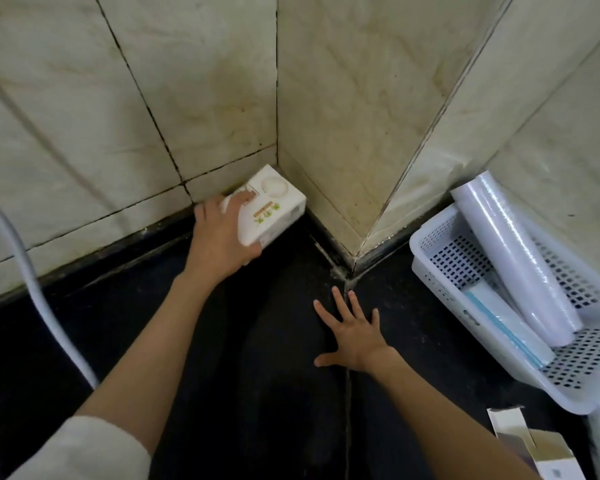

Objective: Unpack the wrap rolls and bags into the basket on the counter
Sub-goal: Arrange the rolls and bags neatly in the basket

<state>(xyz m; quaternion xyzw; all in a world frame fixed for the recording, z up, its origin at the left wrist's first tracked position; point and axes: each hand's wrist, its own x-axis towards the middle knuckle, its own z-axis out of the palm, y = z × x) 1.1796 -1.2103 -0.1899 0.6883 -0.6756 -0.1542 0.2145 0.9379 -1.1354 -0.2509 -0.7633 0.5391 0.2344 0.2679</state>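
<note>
Closest to me, at the bottom right, I see an opened cardboard box [534, 448] with its flap up, lying on the black counter [257, 393]. My right forearm runs up from the lower right edge, and the right hand [352, 336] lies palm down on the counter with all fingers spread wide, holding nothing; the fingertips point toward the wall corner, along the dark seam in the countertop.

My left arm reaches in from the lower left, a pale sleeve [80, 452] pushed back at the elbow, forearm straight and angled toward the far corner. The left hand [222, 233] is clasped on a white box [274, 209], thumb under its near corner and fingers over the left side of its top. The box has a round shape on its top face and a strip of orange and green print; its long axis runs from near left to far right, with the far end tucked close to the tiled wall [153, 98] corner.

To the right, the white perforated basket [430, 268] stands on the counter against the wall. Inside, a clear wrap roll [513, 258] leans with its upper end on the far rim and its lower end down toward me. Beside it lies a flat pack of bags [510, 323] with a blue stripe, parallel to the roll.

A white hose [32, 282] curves down the left edge.
</note>
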